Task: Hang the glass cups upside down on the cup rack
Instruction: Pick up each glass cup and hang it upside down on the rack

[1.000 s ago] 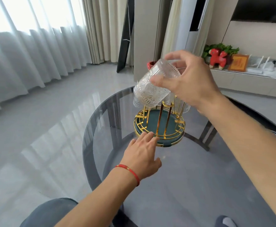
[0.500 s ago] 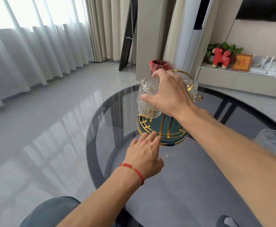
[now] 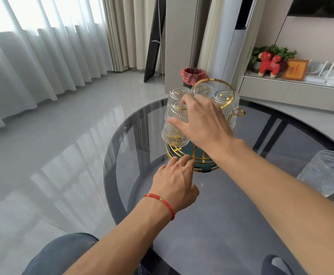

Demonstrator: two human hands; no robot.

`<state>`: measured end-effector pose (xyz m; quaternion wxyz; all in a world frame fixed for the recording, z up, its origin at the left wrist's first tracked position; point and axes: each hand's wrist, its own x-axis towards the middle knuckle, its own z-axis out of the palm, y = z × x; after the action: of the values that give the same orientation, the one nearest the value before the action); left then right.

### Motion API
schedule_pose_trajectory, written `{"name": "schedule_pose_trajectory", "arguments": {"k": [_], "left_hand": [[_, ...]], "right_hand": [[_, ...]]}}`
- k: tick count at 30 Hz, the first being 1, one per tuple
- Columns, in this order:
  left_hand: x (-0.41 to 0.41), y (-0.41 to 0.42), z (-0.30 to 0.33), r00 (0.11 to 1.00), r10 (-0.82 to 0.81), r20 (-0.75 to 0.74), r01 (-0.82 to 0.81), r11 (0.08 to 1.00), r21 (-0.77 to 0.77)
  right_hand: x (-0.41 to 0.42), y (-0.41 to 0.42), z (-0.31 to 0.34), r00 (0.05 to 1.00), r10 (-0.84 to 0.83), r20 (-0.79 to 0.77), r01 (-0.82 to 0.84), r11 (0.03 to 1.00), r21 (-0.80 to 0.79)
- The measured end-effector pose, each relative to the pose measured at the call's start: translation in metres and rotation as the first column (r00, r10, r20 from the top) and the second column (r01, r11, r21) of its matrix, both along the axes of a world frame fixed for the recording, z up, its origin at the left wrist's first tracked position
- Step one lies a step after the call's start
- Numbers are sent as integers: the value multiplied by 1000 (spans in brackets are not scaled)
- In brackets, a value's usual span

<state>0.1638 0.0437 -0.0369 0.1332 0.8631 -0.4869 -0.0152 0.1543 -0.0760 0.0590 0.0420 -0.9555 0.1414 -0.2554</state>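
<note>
Cup rack (image 3: 199, 158) w/ gold wire frame & dark green base sits on the round dark glass table (image 3: 211, 215), toward the table's far side. R hand (image 3: 201, 121) is over the rack's near-left side, thumb & fingers wrapped on an upside-down glass cup (image 3: 175, 126) that hangs just above the base; whether the grip is firm or only resting can't be told, since the palm hides the far side of the glass. Three more inverted cups on the rack: one (image 3: 177, 94) just behind the held one, one (image 3: 203, 89) at the rack's back under the gold ring handle (image 3: 213, 81), one (image 3: 224, 100) at the rack's right. A bare gold hook (image 3: 238, 112) sticks out on the rack's right side. L hand (image 3: 175, 181), red string bracelet (image 3: 160, 201) on the wrist, lies flat on the table in front of the rack, fingers narrow & together, holding nothing, tips touching the rack's gold base rim. Another glass (image 3: 328, 173) stands upright on the table well right of the rack, partly cut by the frame edge. Red-lined bin (image 3: 194, 75) on the floor behind the rack.
</note>
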Motion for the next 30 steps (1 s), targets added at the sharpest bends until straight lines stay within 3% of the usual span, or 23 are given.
{"name": "schedule_pose_trajectory", "arguments": {"k": [8, 11, 13, 18, 20, 23, 25, 30], "left_hand": [[-13, -12, 8, 991, -38, -129, -9, 940, -341], [-21, -21, 13, 989, -83, -122, 26, 913, -406], [-27, -26, 14, 985, -113, -130, 48, 905, -423], [-44, -42, 14, 975, -185, -126, 120, 907, -405], [-51, -48, 13, 966, -217, -142, 147, 910, -389], [-61, -59, 13, 954, -256, -157, 187, 914, -359], [-67, -68, 13, 949, -266, -171, 194, 917, -349], [-86, -94, 16, 933, -284, -222, 202, 921, -332]], "right_hand": [[-56, -21, -10, 959, -28, 282, 28, 1000, 5], [-85, -36, -22, 948, -52, 313, 59, 998, -10], [-103, -48, -30, 962, -93, 258, 101, 995, -19], [-152, -87, -42, 931, -353, -89, 343, 933, -112], [-168, -102, -43, 831, -508, -228, 461, 857, -229], [-185, -120, -45, 590, -685, -427, 621, 723, -301], [-190, -131, -47, 527, -695, -488, 672, 693, -262], [-196, -146, -44, 562, -672, -482, 728, 678, -96]]}}
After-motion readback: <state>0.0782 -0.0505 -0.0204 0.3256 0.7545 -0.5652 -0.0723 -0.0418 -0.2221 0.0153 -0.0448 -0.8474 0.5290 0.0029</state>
